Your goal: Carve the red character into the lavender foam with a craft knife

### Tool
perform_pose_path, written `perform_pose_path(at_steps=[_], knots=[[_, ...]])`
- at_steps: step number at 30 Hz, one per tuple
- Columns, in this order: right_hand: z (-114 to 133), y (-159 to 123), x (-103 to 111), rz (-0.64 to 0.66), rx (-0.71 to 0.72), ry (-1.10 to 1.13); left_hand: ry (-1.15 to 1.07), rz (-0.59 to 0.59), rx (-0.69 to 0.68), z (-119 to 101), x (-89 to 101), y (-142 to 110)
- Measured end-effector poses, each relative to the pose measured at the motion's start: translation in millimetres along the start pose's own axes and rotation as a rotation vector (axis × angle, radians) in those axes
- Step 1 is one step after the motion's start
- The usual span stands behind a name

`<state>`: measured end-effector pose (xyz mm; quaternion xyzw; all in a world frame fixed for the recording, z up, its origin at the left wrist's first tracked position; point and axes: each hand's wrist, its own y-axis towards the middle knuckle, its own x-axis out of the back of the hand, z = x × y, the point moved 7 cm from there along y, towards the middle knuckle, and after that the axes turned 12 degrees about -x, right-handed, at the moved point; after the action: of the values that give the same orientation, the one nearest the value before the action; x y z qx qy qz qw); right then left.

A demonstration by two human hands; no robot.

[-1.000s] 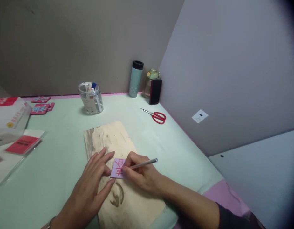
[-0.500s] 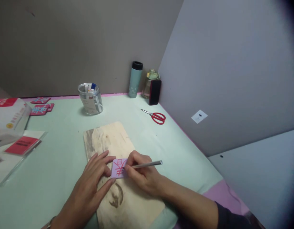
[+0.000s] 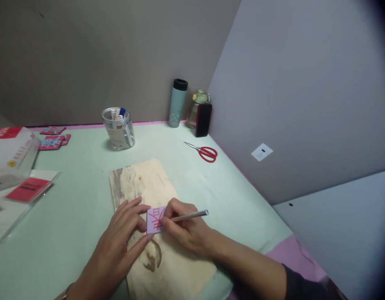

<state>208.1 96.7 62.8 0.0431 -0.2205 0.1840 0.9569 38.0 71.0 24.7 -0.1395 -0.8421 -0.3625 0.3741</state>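
A small purple card with red brush-like characters lies on a light wooden board. My left hand steadies it from the left, index finger at the far corner and thumb at the near edge. In my right hand is a slim silver pen-shaped tool, pinched between thumb and fingers and tilted to the right. Its tip points at the red lettering, and the fingers hide the card's right part. Whether the tip is a nib or a blade I cannot tell.
Scissors with red handles lie beyond the board. Behind stand a clear pen jar, a teal tumbler, a green-lidded bottle and a phone. At left are a white bag, pink lettered pieces and a red packet.
My right hand and the silver tool have shifted slightly left over the lettering, and the tool's back end has moved left. The left hand and card have barely moved.
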Motion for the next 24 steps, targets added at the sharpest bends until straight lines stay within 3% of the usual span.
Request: perform_pose_path(at_steps=[24], knots=[[-6.6, 4.8, -3.8, 0.112, -0.05, 0.111, -0.031, -0.006, 0.003, 2.3, -2.3, -1.6]])
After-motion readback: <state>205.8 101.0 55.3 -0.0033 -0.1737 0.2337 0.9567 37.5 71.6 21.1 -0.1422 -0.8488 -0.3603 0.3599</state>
